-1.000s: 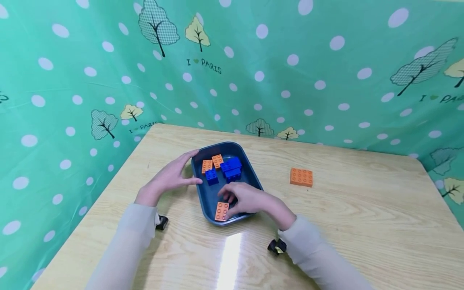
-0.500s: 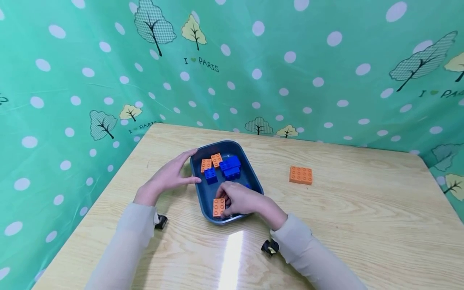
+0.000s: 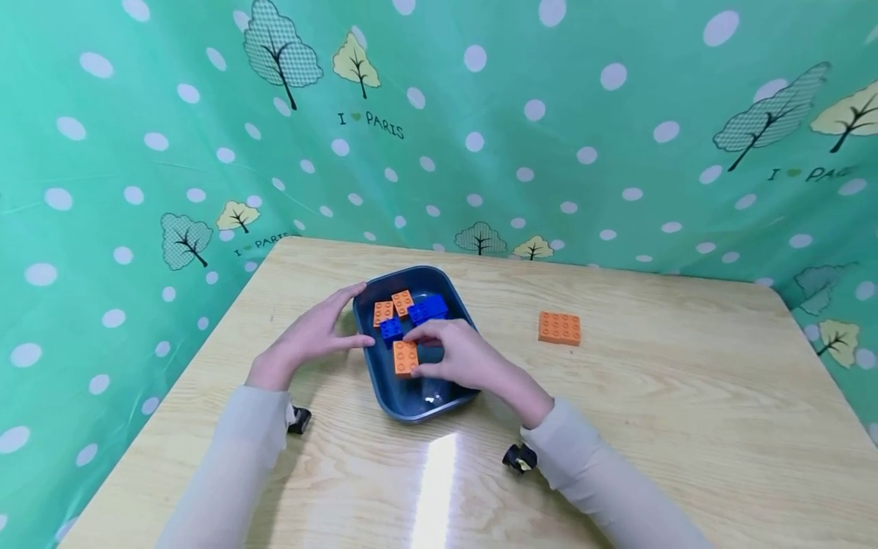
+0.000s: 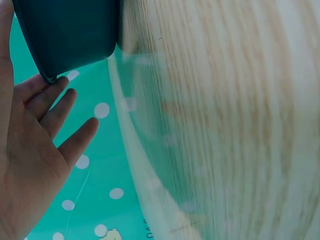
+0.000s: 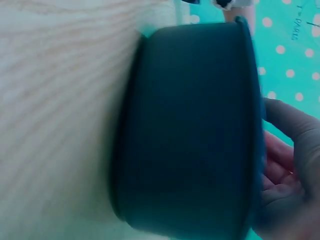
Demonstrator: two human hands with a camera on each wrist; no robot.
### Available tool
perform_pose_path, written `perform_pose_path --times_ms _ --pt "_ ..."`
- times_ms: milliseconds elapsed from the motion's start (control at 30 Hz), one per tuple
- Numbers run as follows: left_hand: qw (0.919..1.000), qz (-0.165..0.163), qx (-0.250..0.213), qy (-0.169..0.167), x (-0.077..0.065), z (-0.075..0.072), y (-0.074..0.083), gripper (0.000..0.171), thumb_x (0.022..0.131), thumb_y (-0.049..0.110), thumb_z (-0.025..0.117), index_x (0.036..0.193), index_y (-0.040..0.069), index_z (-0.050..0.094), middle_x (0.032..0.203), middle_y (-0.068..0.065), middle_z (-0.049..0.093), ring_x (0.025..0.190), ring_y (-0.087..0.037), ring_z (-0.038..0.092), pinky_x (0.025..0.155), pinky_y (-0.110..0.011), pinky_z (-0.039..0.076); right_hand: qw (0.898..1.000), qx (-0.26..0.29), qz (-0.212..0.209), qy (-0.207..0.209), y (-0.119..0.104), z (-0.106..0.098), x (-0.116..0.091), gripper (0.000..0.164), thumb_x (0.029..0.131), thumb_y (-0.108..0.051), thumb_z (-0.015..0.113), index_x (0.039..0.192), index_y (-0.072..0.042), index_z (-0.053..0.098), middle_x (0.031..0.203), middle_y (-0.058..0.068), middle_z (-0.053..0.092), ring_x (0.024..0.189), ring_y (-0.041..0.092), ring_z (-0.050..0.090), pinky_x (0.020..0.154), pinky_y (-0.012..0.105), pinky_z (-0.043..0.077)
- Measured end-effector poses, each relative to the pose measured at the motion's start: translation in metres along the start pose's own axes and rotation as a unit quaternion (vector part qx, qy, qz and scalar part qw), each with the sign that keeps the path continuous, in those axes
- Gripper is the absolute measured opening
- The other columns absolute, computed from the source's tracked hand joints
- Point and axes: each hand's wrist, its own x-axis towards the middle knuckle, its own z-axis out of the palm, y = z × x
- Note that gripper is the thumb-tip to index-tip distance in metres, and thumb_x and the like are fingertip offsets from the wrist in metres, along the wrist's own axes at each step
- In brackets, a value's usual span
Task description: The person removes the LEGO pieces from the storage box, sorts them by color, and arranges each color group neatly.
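A dark blue tray (image 3: 420,406) stands on the table with orange and blue toy bricks inside. My right hand (image 3: 466,357) is over it, pinching an orange brick (image 3: 405,360) between thumb and fingers, lifted off the tray floor. Two more orange bricks (image 3: 383,313) lie at the tray's far left, beside a small blue brick (image 3: 392,330). Blue bricks (image 3: 429,308) to their right are partly covered by the hand. With fingers extended, my left hand (image 3: 312,339) touches the tray's left rim. In the right wrist view the tray wall (image 5: 190,130) hides the held brick.
A larger orange brick (image 3: 559,328) lies on the wooden table (image 3: 658,396), right of the tray. Behind the table and along its left side hangs a green curtain (image 3: 439,122) with white dots and printed trees.
My right hand has raised the orange brick from the tray's near end and carried it toward the far bricks. The left hand stays at the rim.
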Motion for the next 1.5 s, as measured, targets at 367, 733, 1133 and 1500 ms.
perform_pose_path --times_ms 367,733,1133,1500 --pt "0.9999 0.013 0.008 0.006 0.002 0.002 -0.001 0.104 0.082 0.058 0.074 0.161 0.019 0.019 0.166 -0.013 0.022 0.151 -0.040 0.025 0.119 -0.062 0.029 0.993 0.077 -0.012 0.083 0.014 -0.051 -0.029 0.045 0.084 -0.013 0.080 0.127 -0.007 0.066 0.130 0.011 0.066 0.121 0.029 0.065 0.105 0.042 0.053" --pt "0.9999 0.011 0.002 0.003 0.002 0.001 -0.002 0.104 0.082 0.056 0.075 0.161 0.019 0.018 0.167 -0.013 0.021 0.151 -0.041 0.025 0.119 -0.063 0.029 0.982 0.085 0.018 0.171 0.053 -0.102 -0.067 0.049 0.085 -0.012 0.079 0.131 -0.005 0.064 0.135 0.015 0.064 0.123 0.032 0.063 0.104 0.040 0.052" --pt "0.9996 0.022 0.013 0.010 0.003 0.003 -0.002 0.102 0.083 0.055 0.074 0.161 0.019 0.019 0.166 -0.016 0.023 0.149 -0.044 0.027 0.116 -0.065 0.031 0.968 0.056 0.127 0.210 0.106 -0.136 -0.114 0.053 0.090 -0.030 0.074 0.138 -0.010 0.060 0.140 0.013 0.061 0.130 0.034 0.057 0.088 0.001 0.047" --pt "0.9998 0.015 0.013 0.002 0.004 0.003 -0.002 0.102 0.084 0.052 0.075 0.161 0.019 0.016 0.166 -0.017 0.021 0.150 -0.044 0.025 0.117 -0.066 0.030 0.965 0.042 0.120 0.227 0.153 -0.138 -0.138 0.048 0.090 -0.016 0.074 0.133 0.002 0.060 0.134 0.025 0.062 0.107 -0.018 0.056 0.087 0.001 0.048"
